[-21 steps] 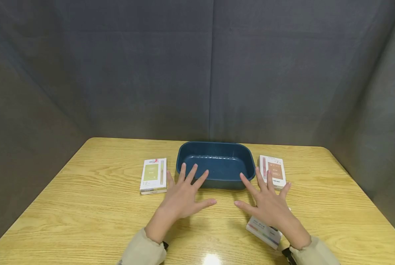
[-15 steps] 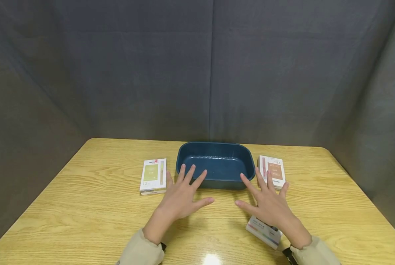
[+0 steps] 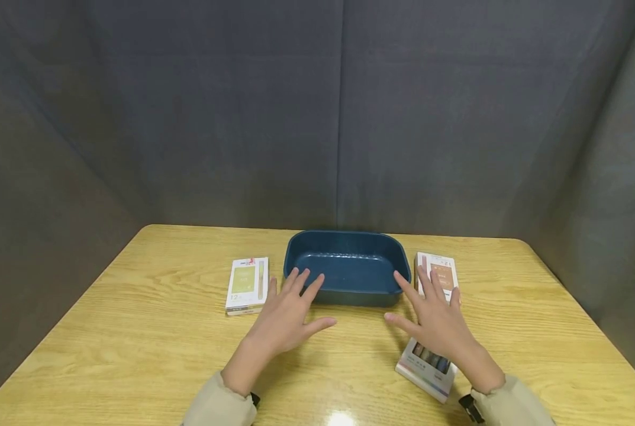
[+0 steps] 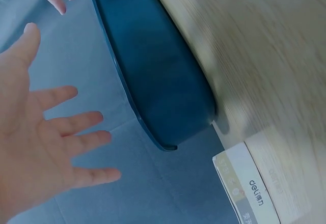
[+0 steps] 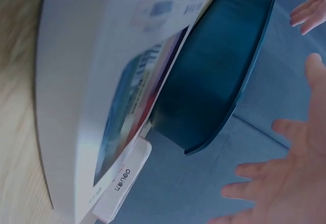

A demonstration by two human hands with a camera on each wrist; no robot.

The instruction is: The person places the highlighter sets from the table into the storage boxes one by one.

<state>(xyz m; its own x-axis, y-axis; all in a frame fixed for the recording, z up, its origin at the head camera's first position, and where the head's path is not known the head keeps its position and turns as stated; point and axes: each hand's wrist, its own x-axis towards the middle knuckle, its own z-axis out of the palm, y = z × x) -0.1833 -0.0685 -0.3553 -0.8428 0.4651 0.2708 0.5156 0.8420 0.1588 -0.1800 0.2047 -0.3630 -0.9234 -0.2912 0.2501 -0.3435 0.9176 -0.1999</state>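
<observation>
In the head view, my left hand (image 3: 282, 319) has its fingers spread and holds nothing, between a white box with a green panel (image 3: 245, 281) and the front of a dark blue plastic bin (image 3: 349, 297). My right hand (image 3: 441, 325), also spread, hovers above a white box with a clear window (image 3: 426, 371) and partly hides it. Colored items show through that window. Beyond the right fingers lies a white box with an orange panel (image 3: 445, 276), partly covered. Both wrist views show the palms apart from the bin (image 4: 158, 66) and the boxes.
The wooden table (image 3: 136, 343) has rounded far corners. A dark grey curtain (image 3: 242, 130) stands behind it and along both sides. The bin sits near the table's far edge, with a box on either side.
The hands have drawn slightly apart, the left one to the left and the right one to the right. More of the windowed box shows. The boxes and bin have stayed in place.
</observation>
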